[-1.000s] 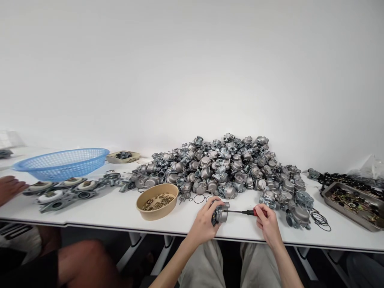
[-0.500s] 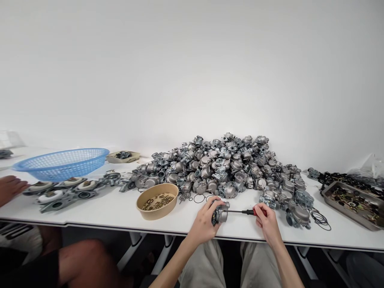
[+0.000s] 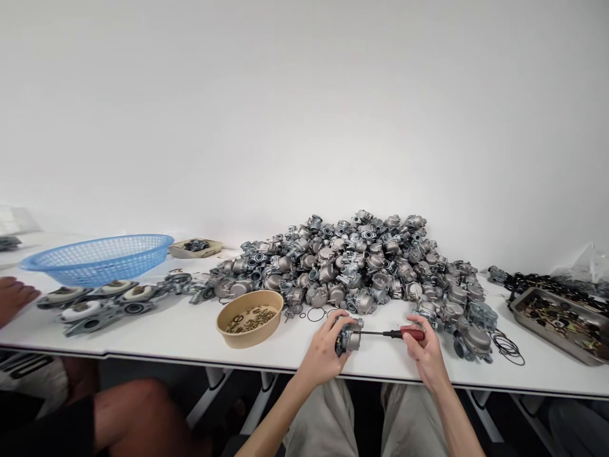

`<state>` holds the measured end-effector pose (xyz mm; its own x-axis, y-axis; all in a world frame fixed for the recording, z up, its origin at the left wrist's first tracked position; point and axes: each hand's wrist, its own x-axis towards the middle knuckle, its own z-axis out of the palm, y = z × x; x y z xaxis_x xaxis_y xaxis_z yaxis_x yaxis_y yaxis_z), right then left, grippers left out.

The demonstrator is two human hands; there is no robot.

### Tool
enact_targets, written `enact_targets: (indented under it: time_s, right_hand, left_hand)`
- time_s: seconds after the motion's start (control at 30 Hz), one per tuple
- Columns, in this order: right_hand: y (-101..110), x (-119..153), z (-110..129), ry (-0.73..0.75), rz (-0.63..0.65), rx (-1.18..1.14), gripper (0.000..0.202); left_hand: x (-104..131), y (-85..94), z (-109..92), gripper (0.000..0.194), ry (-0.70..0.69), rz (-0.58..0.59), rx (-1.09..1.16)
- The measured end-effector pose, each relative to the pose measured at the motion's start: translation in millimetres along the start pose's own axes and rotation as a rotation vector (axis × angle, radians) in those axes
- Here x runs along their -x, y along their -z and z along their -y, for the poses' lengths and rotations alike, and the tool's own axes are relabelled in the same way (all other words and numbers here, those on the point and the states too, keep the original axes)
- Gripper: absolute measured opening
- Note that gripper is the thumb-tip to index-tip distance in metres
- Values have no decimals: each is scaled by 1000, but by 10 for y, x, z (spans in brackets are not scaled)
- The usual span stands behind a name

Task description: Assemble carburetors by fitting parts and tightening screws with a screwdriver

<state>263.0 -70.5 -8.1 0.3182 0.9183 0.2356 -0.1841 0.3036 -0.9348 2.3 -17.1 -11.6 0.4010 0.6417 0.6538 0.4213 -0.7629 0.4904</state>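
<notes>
My left hand (image 3: 327, 350) is wrapped round a grey metal carburetor (image 3: 352, 337) near the table's front edge. A screwdriver (image 3: 413, 334) with a red handle and black shaft lies level, its tip against the carburetor's right side. The handle rests between the thumb and fingers of my right hand (image 3: 427, 353). Behind both hands rises a large pile of carburetors (image 3: 342, 260). Black rubber rings (image 3: 315, 315) lie on the table just beyond my left hand.
To the left stands a tan bowl (image 3: 250, 337) of small brass-coloured parts. Farther left are a blue basket (image 3: 99, 274), several carburetor bodies (image 3: 90, 324) and another person's hand (image 3: 16, 299). A metal tray (image 3: 556, 337) of small parts sits at the right.
The fingers of my right hand have loosened and spread along the screwdriver's handle, so more of the red shows. The other person's hand has moved slightly left. My left hand holds its place.
</notes>
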Motion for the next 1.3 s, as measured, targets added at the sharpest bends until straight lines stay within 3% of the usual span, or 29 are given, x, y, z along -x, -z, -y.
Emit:
enact_targets:
  time_s: [0.33,0.9,1.07,1.3]
  right_hand:
    - [-3,-3,-28,-15,-1,18,55]
    - [4,-45,-120,-38,-47,-12,63]
    - [2,-40,-78,-22,-7,44,57]
    - [31,-8,-53,40,93,46,65]
  left_hand:
    - [-8,11,3,48,21,1,26]
    - [-22,25,2,48,64,42,4]
    - [-13,20,-4,45,35,37,13]
    - [-11,8,-6,43,19,19,9]
